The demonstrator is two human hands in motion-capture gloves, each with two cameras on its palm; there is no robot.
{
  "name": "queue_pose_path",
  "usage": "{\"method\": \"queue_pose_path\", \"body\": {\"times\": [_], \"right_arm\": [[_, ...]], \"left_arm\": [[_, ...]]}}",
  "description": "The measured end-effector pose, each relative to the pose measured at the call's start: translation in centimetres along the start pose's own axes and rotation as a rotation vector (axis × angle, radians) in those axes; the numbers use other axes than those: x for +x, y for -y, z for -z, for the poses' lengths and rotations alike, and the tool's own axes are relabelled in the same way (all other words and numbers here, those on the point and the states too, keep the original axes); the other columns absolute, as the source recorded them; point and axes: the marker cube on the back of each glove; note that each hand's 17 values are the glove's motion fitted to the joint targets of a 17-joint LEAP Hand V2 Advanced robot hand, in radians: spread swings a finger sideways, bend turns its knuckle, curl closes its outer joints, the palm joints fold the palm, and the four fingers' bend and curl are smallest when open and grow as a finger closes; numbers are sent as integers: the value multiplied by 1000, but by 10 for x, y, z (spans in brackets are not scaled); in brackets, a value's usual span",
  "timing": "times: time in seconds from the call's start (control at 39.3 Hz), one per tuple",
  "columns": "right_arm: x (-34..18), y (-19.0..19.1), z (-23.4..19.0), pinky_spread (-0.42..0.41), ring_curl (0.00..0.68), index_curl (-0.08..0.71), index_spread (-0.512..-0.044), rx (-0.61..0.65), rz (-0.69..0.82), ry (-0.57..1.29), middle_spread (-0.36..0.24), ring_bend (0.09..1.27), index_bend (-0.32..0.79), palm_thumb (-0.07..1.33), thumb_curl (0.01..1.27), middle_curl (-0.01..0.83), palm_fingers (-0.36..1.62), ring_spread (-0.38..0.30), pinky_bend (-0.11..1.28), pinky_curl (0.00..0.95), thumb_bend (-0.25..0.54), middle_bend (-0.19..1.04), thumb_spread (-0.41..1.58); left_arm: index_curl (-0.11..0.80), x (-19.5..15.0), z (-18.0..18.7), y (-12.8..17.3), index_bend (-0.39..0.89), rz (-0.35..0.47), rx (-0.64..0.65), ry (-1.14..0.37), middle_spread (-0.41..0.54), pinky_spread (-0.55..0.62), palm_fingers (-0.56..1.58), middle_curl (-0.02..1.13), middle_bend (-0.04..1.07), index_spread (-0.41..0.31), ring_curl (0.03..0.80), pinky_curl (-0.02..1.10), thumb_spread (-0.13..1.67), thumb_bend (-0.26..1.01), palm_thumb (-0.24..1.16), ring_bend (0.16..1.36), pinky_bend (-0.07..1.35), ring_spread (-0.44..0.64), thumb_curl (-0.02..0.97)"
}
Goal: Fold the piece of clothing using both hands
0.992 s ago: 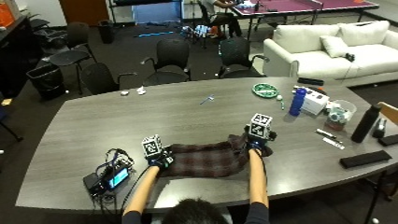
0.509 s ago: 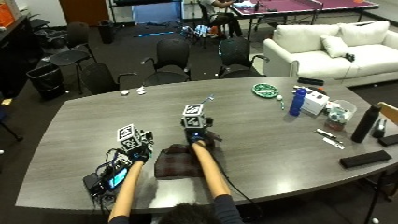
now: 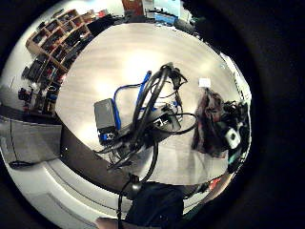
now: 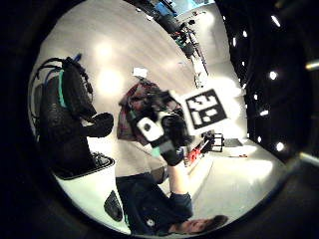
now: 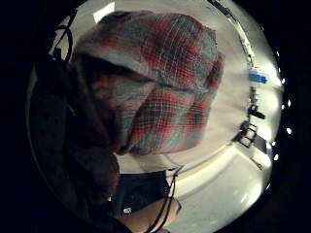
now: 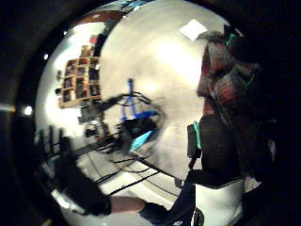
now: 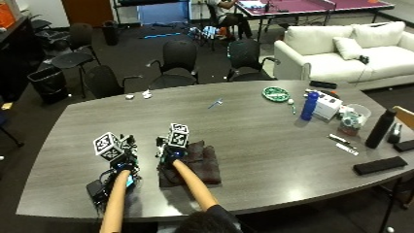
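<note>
so the plaid garment (image 7: 194,165) is lying folded up on the grey bench (image 7: 259,131), with the right hand (image 7: 171,151) resting on its left edge, grip state honestly unclear, while the left hand (image 7: 121,160) is hovering just left of it, can't tell its grip either.

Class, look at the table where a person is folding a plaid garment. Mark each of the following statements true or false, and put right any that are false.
1. The garment lies folded into a compact bundle on the table. True.
2. The right hand is at the garment's edge. True.
3. The left hand rests on the garment. False: it is off the cloth, over the device with cables beside it.
4. The blue bottle stands right beside the garment. False: it stands far across the table, near the white box.
5. The green dish sits on the table's far side. True.
</note>
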Motion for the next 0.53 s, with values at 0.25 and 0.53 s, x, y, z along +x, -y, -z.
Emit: {"method": "queue_pose_path", "body": {"times": [0.25,0.53], "right_arm": [[31,9,57,-282,423,102,-207,193,23,142,-135,633,56,822,548,498,1050,-202,749,390,-12,308,1049],[66,-7,77,-264,414,126,-200,232,-17,129,-121,580,66,837,523,489,1076,-188,699,376,-14,267,1102]], "left_arm": [[214,14,7,5,119,34,-15,35,208,196,156,341,211,-1,322,371,1501,169,514,715,499,296,408],[224,45,28,-9,130,14,-17,101,207,193,167,346,188,-1,316,367,1498,146,491,705,487,294,423]]}}
